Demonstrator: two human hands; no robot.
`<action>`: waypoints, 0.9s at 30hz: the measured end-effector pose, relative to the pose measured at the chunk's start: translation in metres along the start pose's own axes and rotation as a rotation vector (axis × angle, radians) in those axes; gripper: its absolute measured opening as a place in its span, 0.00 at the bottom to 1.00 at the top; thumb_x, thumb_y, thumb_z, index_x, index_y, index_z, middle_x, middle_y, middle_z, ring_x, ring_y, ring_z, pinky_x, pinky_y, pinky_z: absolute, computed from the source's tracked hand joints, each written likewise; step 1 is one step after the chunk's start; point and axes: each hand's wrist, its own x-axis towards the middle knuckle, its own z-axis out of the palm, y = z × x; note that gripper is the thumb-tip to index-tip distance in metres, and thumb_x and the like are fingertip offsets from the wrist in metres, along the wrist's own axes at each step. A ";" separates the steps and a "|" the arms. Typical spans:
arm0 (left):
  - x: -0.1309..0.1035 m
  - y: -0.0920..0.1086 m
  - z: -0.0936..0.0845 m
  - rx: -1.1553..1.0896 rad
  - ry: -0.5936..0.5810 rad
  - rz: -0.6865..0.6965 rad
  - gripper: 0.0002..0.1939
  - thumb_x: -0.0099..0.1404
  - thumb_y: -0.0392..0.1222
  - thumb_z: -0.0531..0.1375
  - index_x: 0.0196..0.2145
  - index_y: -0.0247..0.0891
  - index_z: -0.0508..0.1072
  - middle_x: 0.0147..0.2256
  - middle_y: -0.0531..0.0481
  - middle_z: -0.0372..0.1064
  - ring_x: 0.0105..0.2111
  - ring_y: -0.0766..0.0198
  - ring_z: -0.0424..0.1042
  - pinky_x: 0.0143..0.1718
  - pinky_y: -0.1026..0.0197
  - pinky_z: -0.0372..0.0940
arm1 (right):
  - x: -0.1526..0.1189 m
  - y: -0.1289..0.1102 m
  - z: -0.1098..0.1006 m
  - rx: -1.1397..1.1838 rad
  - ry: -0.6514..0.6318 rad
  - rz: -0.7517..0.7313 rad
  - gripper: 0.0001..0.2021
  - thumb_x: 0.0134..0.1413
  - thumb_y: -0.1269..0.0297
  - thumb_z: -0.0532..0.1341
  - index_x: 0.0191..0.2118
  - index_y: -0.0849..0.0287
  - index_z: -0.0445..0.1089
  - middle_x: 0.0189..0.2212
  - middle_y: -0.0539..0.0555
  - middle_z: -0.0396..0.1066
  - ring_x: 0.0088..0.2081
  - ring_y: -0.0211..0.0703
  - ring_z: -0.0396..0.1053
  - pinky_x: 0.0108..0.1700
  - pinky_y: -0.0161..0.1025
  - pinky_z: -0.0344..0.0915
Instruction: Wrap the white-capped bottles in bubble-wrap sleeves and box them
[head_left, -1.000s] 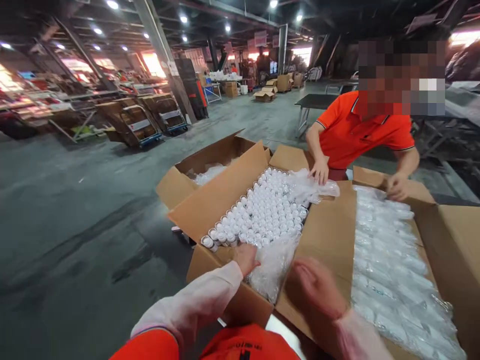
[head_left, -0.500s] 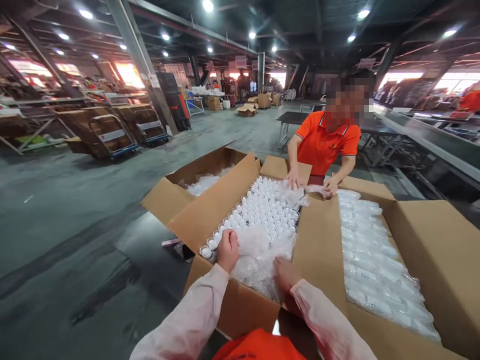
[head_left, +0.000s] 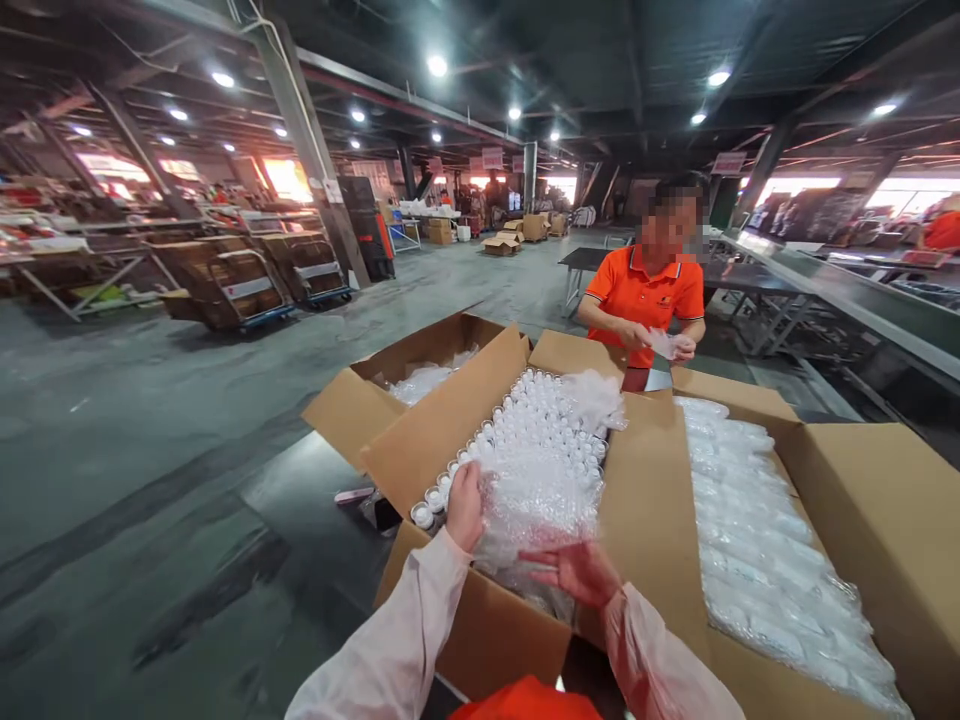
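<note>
In front of me an open cardboard box (head_left: 442,440) holds rows of small clear containers with white tops (head_left: 517,420). A clear bubble wrap bag (head_left: 544,490) lies across the near part of the rows. At its left edge my left hand (head_left: 466,508) is closed, pinching the plastic. My right hand (head_left: 577,572) is open at the bag's near right corner, fingers stretched to the left and a little blurred. Another crumpled piece of clear plastic (head_left: 592,398) rests on the containers at the far end.
To the right, an open box (head_left: 862,500) holds wrapped white items (head_left: 757,530) in rows. A third box (head_left: 337,410) with clear plastic stands behind on the left. A co-worker in an orange shirt (head_left: 645,300) stands across, holding clear plastic (head_left: 664,343). Loaded trolleys (head_left: 240,285) stand left.
My right hand has opened and its fingers now stretch leftward. The bubble wrap bag lies flatter and wider. The co-worker's hands have lifted away from the box with clear plastic.
</note>
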 end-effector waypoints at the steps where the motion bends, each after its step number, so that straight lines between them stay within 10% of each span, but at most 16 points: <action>1: -0.004 -0.004 -0.001 0.022 -0.005 0.002 0.20 0.54 0.58 0.57 0.31 0.38 0.64 0.27 0.55 0.63 0.27 0.69 0.65 0.30 0.65 0.63 | -0.002 0.002 -0.003 0.158 0.027 -0.021 0.50 0.51 0.35 0.20 0.53 0.63 0.65 0.52 0.65 0.68 0.50 0.51 0.69 0.44 0.47 0.69; 4: -0.015 -0.015 -0.004 0.102 -0.009 0.011 0.17 0.58 0.57 0.55 0.32 0.39 0.62 0.23 0.57 0.60 0.23 0.70 0.61 0.25 0.67 0.59 | -0.009 0.006 -0.013 0.292 0.153 -0.040 0.44 0.43 0.25 0.44 0.46 0.61 0.71 0.42 0.64 0.73 0.41 0.54 0.72 0.38 0.47 0.69; 7: -0.022 -0.024 -0.012 0.285 -0.078 0.010 0.16 0.63 0.55 0.50 0.35 0.39 0.63 0.23 0.55 0.63 0.22 0.67 0.63 0.24 0.65 0.60 | -0.018 0.002 -0.025 0.254 0.228 0.001 0.26 0.34 0.42 0.68 0.33 0.61 0.75 0.29 0.57 0.75 0.29 0.45 0.71 0.33 0.40 0.67; 12: -0.009 -0.014 -0.058 0.790 -0.112 0.123 0.15 0.58 0.43 0.58 0.43 0.37 0.68 0.43 0.42 0.69 0.39 0.58 0.70 0.42 0.56 0.63 | -0.049 -0.029 -0.075 -0.043 0.759 0.029 0.24 0.29 0.41 0.67 0.23 0.61 0.74 0.22 0.54 0.72 0.27 0.46 0.68 0.29 0.39 0.64; 16: 0.009 0.000 -0.094 1.597 -0.005 0.142 0.14 0.59 0.35 0.55 0.43 0.31 0.72 0.45 0.32 0.67 0.49 0.44 0.64 0.45 0.48 0.60 | -0.075 -0.057 -0.099 -0.590 1.154 -0.062 0.28 0.48 0.38 0.50 0.20 0.59 0.70 0.17 0.56 0.68 0.22 0.45 0.65 0.25 0.40 0.59; 20: 0.017 -0.008 -0.095 1.882 -0.085 0.139 0.18 0.63 0.29 0.46 0.40 0.27 0.75 0.43 0.31 0.70 0.47 0.46 0.68 0.40 0.52 0.61 | -0.073 -0.060 -0.069 -1.073 0.909 -0.175 0.27 0.58 0.46 0.46 0.19 0.58 0.69 0.21 0.58 0.70 0.27 0.45 0.67 0.32 0.39 0.60; 23: 0.017 -0.019 -0.092 1.903 -0.114 0.165 0.23 0.64 0.26 0.41 0.37 0.24 0.75 0.38 0.29 0.72 0.42 0.47 0.72 0.35 0.55 0.61 | -0.059 -0.040 -0.042 -1.264 0.589 0.005 0.20 0.60 0.58 0.50 0.25 0.59 0.73 0.28 0.58 0.73 0.31 0.45 0.69 0.33 0.38 0.58; 27: 0.017 -0.022 -0.106 1.972 -0.121 0.279 0.20 0.65 0.30 0.44 0.38 0.30 0.76 0.36 0.34 0.74 0.38 0.50 0.75 0.30 0.59 0.58 | -0.061 -0.003 -0.021 -1.224 0.551 0.204 0.08 0.49 0.70 0.59 0.28 0.60 0.76 0.31 0.59 0.75 0.32 0.47 0.71 0.30 0.37 0.57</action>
